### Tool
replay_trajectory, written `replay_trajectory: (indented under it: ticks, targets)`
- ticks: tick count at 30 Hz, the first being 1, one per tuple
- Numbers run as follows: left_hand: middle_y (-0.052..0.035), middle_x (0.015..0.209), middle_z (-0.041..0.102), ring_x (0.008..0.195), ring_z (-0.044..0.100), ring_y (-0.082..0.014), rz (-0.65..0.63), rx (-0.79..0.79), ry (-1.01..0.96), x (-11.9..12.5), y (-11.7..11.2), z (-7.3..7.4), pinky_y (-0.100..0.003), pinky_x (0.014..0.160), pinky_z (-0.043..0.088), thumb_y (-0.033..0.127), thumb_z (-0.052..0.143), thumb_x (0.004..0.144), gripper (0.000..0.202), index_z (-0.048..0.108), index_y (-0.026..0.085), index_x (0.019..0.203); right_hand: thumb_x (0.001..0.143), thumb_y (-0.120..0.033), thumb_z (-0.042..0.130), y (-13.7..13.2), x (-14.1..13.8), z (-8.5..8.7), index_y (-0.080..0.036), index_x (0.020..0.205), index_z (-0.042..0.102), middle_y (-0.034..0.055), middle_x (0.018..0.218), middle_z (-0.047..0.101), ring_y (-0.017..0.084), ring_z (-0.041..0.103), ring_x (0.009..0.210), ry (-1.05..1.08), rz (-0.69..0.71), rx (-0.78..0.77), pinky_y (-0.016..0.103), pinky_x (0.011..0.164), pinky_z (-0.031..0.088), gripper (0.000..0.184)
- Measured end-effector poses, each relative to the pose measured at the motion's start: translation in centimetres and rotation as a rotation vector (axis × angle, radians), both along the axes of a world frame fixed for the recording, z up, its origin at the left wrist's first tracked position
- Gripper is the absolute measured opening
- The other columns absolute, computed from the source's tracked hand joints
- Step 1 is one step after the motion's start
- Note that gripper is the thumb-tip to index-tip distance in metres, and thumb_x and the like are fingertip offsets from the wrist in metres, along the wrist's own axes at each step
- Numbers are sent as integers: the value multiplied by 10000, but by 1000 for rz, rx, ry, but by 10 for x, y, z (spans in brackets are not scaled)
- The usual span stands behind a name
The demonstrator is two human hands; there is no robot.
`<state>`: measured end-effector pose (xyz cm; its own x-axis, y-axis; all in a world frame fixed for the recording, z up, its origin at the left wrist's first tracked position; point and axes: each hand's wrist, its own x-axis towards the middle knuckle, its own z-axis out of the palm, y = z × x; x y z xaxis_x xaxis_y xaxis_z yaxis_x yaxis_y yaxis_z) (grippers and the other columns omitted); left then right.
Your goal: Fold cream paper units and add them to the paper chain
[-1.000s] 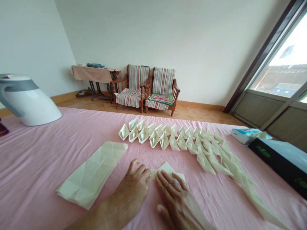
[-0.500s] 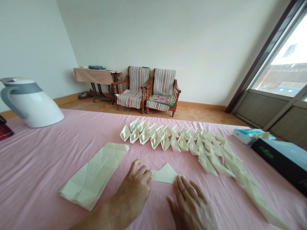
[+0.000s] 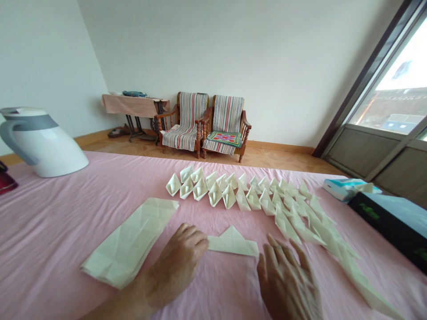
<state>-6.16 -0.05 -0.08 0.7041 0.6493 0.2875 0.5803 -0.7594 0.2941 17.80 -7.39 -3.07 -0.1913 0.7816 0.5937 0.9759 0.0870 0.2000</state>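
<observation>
A half-folded cream paper piece [image 3: 231, 242] lies flat on the pink tablecloth [image 3: 66, 209] near the front edge. My left hand [image 3: 182, 260] rests with its fingers curled on the paper's left end, pressing it down. My right hand [image 3: 288, 278] hovers just right of the paper with fingers spread, touching nothing. Beyond them, several folded paper boats [image 3: 240, 193] stand in rows that trail off to the right. A stack of creased cream sheets [image 3: 131, 240] lies to the left of my left hand.
A white electric kettle [image 3: 40, 142] stands at the far left. A black box [image 3: 390, 222] and a teal tissue pack [image 3: 347, 187] sit at the right edge. Two striped wooden armchairs [image 3: 207, 124] and a side table [image 3: 135, 104] stand against the far wall.
My right hand slid off the folded paper and moved right, lifting clear of it. My left hand stayed on the paper's left end.
</observation>
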Motion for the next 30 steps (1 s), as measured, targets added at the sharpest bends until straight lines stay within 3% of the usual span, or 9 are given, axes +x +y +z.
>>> replay_trajectory:
  ticks: [4,6,10,13,16,19,23,30]
  targets:
    - [-45,1067,631,970,525,-218,-88,51,-75,6,-4,4,-379,885,398,33,522,895,300,590,176,1149,880,-159,427,8,-11,2,-146,1012,642,117,1061,714,252,664,975,80,249,124,417,915,433,252]
    - [-55,1131,614,1012,519,-221,-151,77,-61,11,-9,4,-384,916,388,61,502,921,320,553,180,1214,872,-153,445,11,-19,-3,-128,1119,623,91,1115,705,229,653,1027,78,382,109,369,908,459,305]
    - [-50,1062,633,961,538,-227,-189,110,55,18,-15,2,-404,899,384,116,527,929,227,579,168,1144,856,-138,445,14,-25,-9,-127,1140,638,61,1135,702,207,649,1059,70,493,63,322,897,492,343]
    - [-24,980,644,897,545,-211,-153,109,67,19,-13,-1,-383,849,394,150,555,932,90,622,182,982,855,-146,451,11,-20,-9,-119,1067,680,70,1105,713,215,667,1029,52,442,44,308,850,519,313]
    - [-3,922,647,874,546,-205,-95,91,43,17,-8,-5,-367,819,407,164,606,912,48,628,190,878,857,-144,439,8,-14,-7,-100,975,716,103,1025,734,230,700,939,45,305,31,325,772,536,304]
    - [-5,914,644,882,552,-208,-25,52,49,16,-4,-6,-362,816,435,151,656,878,44,630,186,885,860,-165,429,7,-11,-5,-93,925,735,140,980,737,251,715,871,40,170,22,369,735,530,320]
    - [-29,969,644,926,567,-219,39,36,64,16,-1,-3,-369,842,475,130,684,852,116,634,173,947,861,-187,433,7,-11,-6,-108,912,742,145,988,735,253,710,877,36,108,-8,380,746,511,323]
    - [-38,919,658,901,590,-216,-5,52,85,17,2,-2,-378,831,509,95,572,914,118,662,172,917,899,-248,475,4,-6,-8,-127,984,727,128,1067,718,266,678,945,41,43,-121,392,795,480,293]
